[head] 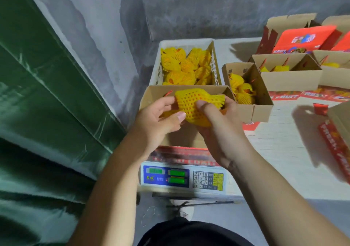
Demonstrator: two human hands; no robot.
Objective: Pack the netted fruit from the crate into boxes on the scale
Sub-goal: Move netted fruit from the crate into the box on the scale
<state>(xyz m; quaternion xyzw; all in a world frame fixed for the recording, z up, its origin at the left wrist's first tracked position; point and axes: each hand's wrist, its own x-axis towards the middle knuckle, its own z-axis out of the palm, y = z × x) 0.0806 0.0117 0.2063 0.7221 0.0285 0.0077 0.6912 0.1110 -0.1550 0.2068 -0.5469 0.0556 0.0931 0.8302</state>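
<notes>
A fruit in yellow foam netting [191, 103] is held over an open cardboard box [151, 96] that stands on the electronic scale [181, 177]. My left hand [159, 120] grips its left side, thumb on the net. My right hand [217, 117] grips its right side, thumb pressed into the netting. Behind the box, a white plastic crate [216, 62] holds several more netted fruit [181, 65]. The inside of the box on the scale is mostly hidden by my hands.
To the right, a second cardboard box [263, 98] holds several netted fruit, and more open boxes [291, 77] stand behind it with red printed lids [303, 37]. Another red-trimmed box [339, 124] sits at the right edge. A green tarp [47, 103] covers the left.
</notes>
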